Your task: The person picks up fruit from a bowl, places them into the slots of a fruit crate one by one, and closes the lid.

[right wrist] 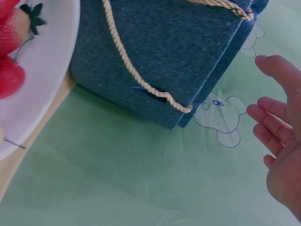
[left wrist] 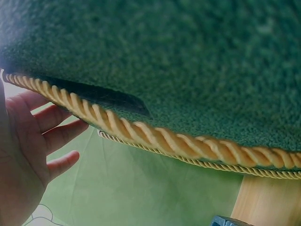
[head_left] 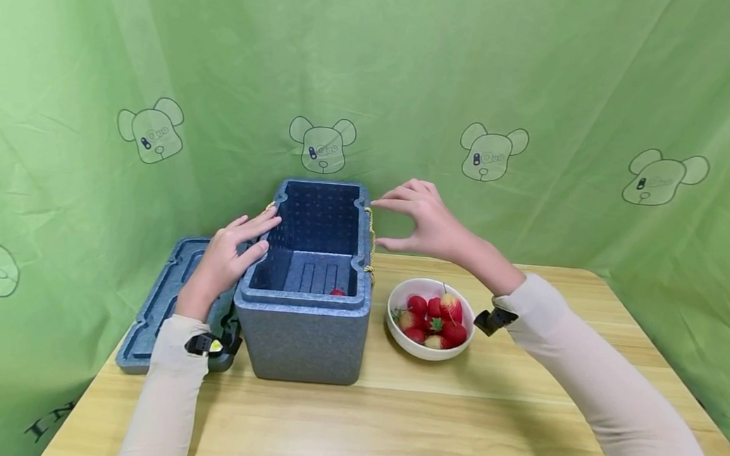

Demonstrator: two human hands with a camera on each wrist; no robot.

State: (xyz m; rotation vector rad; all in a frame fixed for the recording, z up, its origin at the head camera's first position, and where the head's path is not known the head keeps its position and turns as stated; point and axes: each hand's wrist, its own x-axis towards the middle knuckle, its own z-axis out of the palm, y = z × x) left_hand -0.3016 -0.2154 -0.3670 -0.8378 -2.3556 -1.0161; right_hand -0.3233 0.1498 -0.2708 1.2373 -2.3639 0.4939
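Note:
A blue-grey speckled foam box (head_left: 301, 344) stands on the table without its lid. My left hand (head_left: 226, 257) rests on its left rim, fingers extended over the edge. Just off the right rim hovers my right hand (head_left: 431, 225), thumb and fingers spread apart and holding nothing. Inside the box, a small red item (head_left: 337, 292) shows near the front wall, mostly hidden. To the right of the box sits a white bowl (head_left: 416, 349) of strawberries (head_left: 454, 333), some red and some pale. Yellow twisted rope (right wrist: 128, 63) hangs along the box's side.
The box's lid (head_left: 158, 312) lies to the left, partly under my left forearm. Wooden table surface (head_left: 389, 434) extends in front and to the right. A green curtain (head_left: 408, 61) with bear-head prints hangs behind and at both sides.

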